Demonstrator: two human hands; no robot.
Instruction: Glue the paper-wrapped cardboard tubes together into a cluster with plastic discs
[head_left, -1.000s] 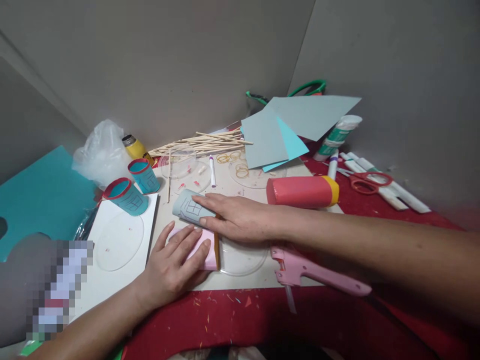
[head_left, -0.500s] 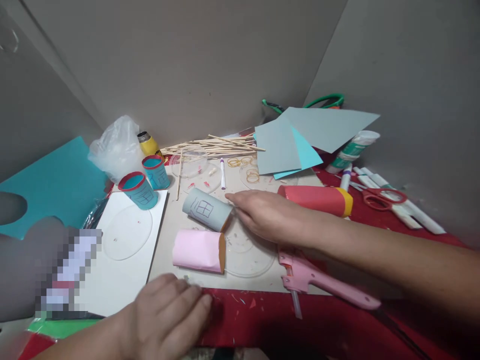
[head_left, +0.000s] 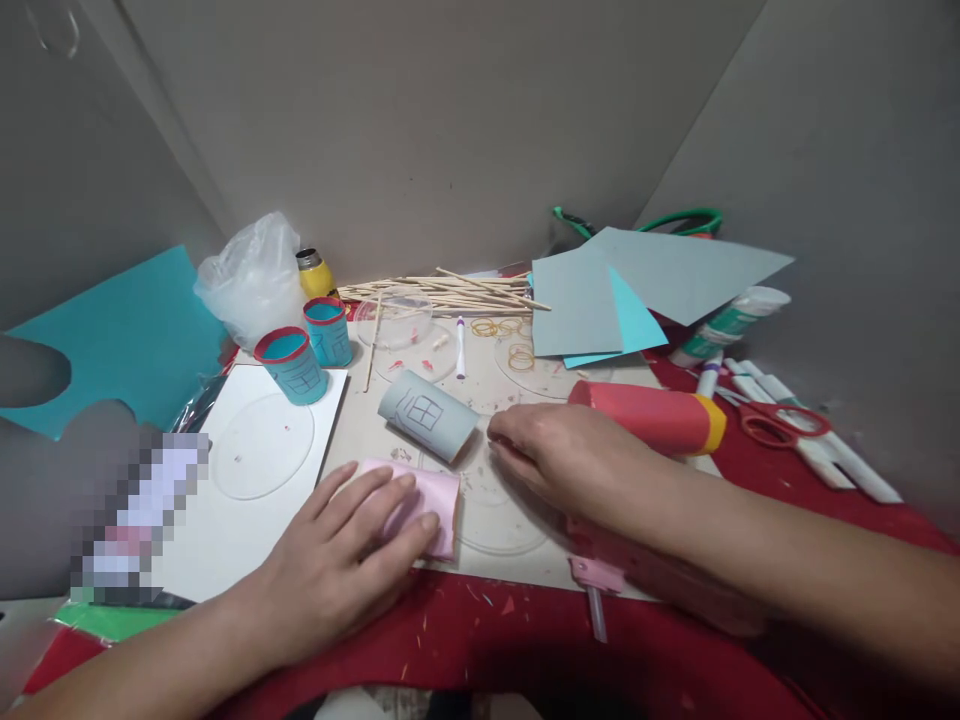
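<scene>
My left hand lies open, fingers spread flat on a pink paper-covered tube lying near the front of the beige board. My right hand rests palm down on a clear plastic disc, fingers together and lightly bent, with nothing seen in them. Its fingertips are just right of a grey paper tube with a window drawn on it, not touching it. The right wrist covers part of a pink glue gun.
A red and yellow tube lies behind my right hand. Two teal cups stand by a white sheet. Wooden sticks, rubber bands, grey and teal paper, red scissors, glue sticks and a plastic bag lie around.
My left hand came back from the table's front edge onto the pink tube. My right hand drew back right from the grey tube and its fingers bent. The camera view shifted left.
</scene>
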